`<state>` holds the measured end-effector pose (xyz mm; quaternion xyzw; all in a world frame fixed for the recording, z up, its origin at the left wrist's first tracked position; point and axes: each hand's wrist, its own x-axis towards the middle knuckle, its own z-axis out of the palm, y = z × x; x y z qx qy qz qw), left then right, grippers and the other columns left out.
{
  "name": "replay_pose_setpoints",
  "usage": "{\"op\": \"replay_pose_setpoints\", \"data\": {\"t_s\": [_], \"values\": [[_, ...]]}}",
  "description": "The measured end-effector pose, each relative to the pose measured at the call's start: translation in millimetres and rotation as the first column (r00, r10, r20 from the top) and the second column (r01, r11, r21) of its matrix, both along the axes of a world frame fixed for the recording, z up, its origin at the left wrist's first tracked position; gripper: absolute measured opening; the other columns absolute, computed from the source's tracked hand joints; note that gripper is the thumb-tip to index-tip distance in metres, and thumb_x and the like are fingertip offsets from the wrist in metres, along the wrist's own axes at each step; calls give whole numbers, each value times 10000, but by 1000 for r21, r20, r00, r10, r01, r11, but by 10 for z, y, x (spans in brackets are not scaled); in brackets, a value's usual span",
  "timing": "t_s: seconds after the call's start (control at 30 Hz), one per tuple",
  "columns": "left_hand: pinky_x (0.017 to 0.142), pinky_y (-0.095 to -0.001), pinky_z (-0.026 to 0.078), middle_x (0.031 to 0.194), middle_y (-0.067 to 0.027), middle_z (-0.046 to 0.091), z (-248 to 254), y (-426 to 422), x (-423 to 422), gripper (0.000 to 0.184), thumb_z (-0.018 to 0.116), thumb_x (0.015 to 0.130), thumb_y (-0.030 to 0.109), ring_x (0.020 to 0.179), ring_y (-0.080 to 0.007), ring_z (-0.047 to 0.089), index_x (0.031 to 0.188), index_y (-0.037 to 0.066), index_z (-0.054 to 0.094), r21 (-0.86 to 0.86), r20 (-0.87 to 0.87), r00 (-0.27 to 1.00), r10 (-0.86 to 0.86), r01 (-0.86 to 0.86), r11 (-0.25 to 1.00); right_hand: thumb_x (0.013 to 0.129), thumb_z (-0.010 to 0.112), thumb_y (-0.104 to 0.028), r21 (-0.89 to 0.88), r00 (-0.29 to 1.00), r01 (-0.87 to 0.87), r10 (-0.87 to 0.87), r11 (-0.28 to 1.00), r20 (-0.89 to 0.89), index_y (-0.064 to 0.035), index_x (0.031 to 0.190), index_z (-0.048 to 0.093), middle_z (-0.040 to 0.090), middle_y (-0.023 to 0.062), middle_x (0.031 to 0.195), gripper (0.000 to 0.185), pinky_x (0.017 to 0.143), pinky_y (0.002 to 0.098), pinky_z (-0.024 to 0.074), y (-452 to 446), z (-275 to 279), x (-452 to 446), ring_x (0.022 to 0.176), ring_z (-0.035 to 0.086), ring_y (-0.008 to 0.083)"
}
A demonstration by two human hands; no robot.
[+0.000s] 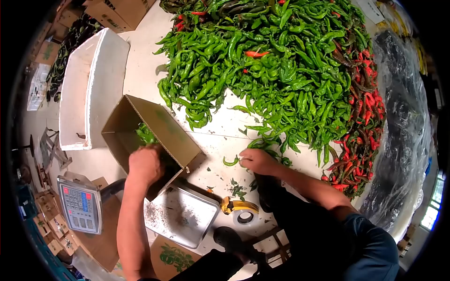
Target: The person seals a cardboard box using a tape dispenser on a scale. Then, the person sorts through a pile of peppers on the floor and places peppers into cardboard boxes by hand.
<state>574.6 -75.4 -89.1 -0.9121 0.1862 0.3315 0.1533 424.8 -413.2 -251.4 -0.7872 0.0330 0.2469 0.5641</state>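
My left hand [146,164] reaches into the cardboard box [177,136], which is tilted on the pale surface. Its fingers look curled, but the fingertips are hidden. Just beyond the knuckles, green peppers [146,133] show inside the box. My right hand [258,162] is low over the surface with thumb and fingers pinched together; what they hold, if anything, is too small to name. A single curved green pepper [230,162] lies just left of those fingertips. Above and right of this hand spreads a large heap of green peppers [290,79].
Red peppers [368,110] line the heap's right side, beside clear plastic sheeting [403,93]. A white foam box [109,70] stands upper left. The scale display [82,206] and its metal platform [197,220] are lower left. A tape dispenser [241,209] lies near my legs.
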Motion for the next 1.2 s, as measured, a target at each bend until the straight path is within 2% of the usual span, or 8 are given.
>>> {"op": "replay_pose_setpoints", "data": {"t_s": [0.13, 0.23, 0.3, 0.43, 0.5, 0.87, 1.1, 1.2], "values": [[873, -451, 539, 1084, -252, 672, 558, -129, 220, 339, 629, 845, 89, 976, -396, 671, 1166, -16, 663, -563, 227, 929, 293, -120, 818, 888, 726, -246, 18, 989, 143, -143, 990, 41, 62, 1120, 657, 723, 145, 850, 391, 726, 350, 543, -198, -78, 307, 760, 695, 236], [889, -312, 508, 1109, -135, 710, 748, -585, 427, 295, 623, 950, 111, 981, -238, 675, 1205, -32, 656, -886, -189, 806, 561, -386, 256, 881, 746, -265, 28, 966, 222, -216, 975, -141, 88, 1245, 583, 726, 173, 1024, 532, 708, 337, 550, -348, 166, 813, 721, 682, 186], [977, -371, 476, 1298, -118, 639, 582, -874, 726, 396, 621, 981, 206, 1186, -246, 603, 1325, 10, 596, -882, -359, 727, 585, -470, 43, 879, 757, -318, 27, 940, 291, -281, 956, -191, 44, 1540, 278, 514, 290, 1421, 893, 696, 329, 562, -327, 427, 1302, 702, 673, 215], [1153, -544, 311, 1612, -168, 334, 37, -1286, 1538, 745, 525, 989, 511, 1503, -304, 282, 1554, 61, 343, -658, -562, 346, 752, -737, -153, 869, 732, -446, -90, 942, 326, -315, 941, 119, 11, 1583, 180, 441, 320, 1475, 1011, 1054, 432, 459, -250, 797, 2276, 1273, 545, 389], [1158, -499, 312, 1576, -173, 396, -608, -1172, 1942, 745, 556, 977, 473, 1435, -335, 385, 1549, 44, 346, -680, -561, 263, 785, -687, -256, 859, 718, -465, -241, 914, 296, -200, 924, 354, 9, 1587, 144, 341, 324, 1549, 1041, 1152, 456, 379, -204, 981, 2726, 1395, 432, 447], [982, -360, 506, 1346, -142, 607, -1277, -1235, 2347, 971, 838, 816, 412, 1199, -239, 599, 1566, 72, 326, -604, -700, 487, 523, -794, -70, 765, 732, -635, -628, 988, -125, 156, 768, -7, -44, 1599, 193, 354, 308, 1556, 1155, 1135, 483, 408, 90, 710, 4224, 1390, 453, 419], [864, -379, 571, 1163, -113, 669, -1226, -1340, 2180, 664, 837, 817, 257, 1023, -243, 674, 1368, 71, 516, -518, -828, 364, 427, -789, -332, 748, 769, -466, -465, 979, -198, 154, 863, -131, -65, 1565, 330, 506, 210, 1458, 1010, 1048, 491, 479, -53, 866, 4070, 1278, 550, 408], [762, -465, 529, 1135, -54, 649, -1081, -1396, 1959, 586, 799, 822, 327, 985, -216, 617, 1319, 179, 526, -508, -781, 348, 519, -837, -203, 746, 750, -338, -525, 975, -131, 204, 841, 84, -55, 1460, 480, 525, 190, 1403, 814, 1042, 435, 484, -175, 651, 3784, 1244, 570, 376]]}}
